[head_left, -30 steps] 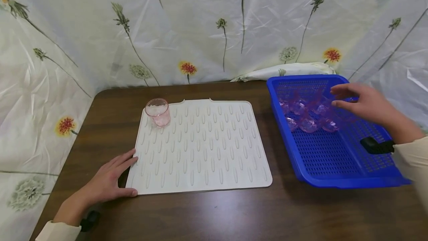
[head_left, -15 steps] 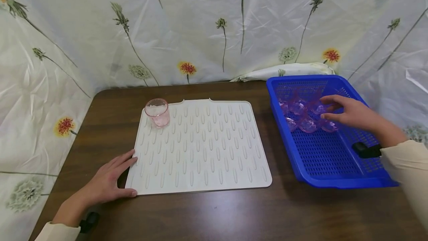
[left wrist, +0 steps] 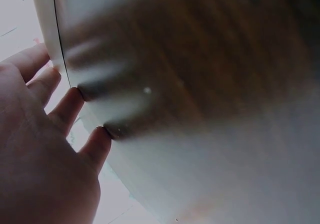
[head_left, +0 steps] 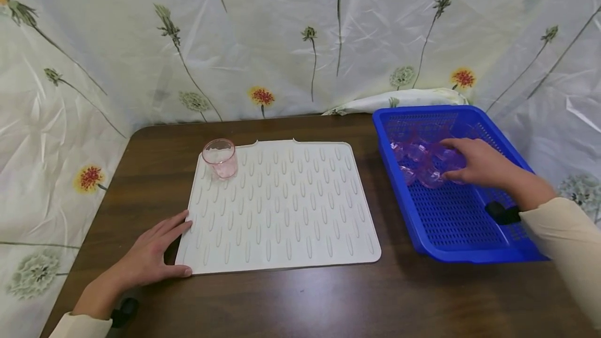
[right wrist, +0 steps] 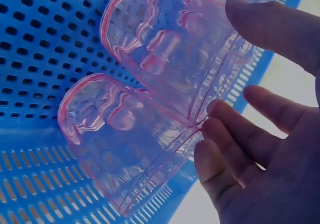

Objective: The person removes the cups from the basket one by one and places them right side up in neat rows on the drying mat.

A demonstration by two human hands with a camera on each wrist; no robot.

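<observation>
My left hand (head_left: 147, 257) rests at the near left corner of a white ribbed mat (head_left: 281, 207), fingertips and thumb along its edge. In the left wrist view, the fingers (left wrist: 67, 108) are spread along that edge. A clear pink cup (head_left: 223, 160) stands upright on the mat's far left corner. My right hand (head_left: 481, 163) is inside the blue basket (head_left: 460, 254) at several more pink cups (head_left: 418, 150). In the right wrist view, the thumb reaches over one cup (right wrist: 165, 48), with fingers loosely bent by its rim. A second cup (right wrist: 115, 139) lies alongside.
The basket stands right of the mat on a dark wooden table (head_left: 300, 301). A floral sheet (head_left: 263, 40) hangs behind the table and down its left side. A bunched fold of the sheet (head_left: 399, 100) lies at the table's back edge by the basket.
My right hand has moved left and slightly down into the basket, onto the cups. My left hand, the mat and the cup on it have stayed put.
</observation>
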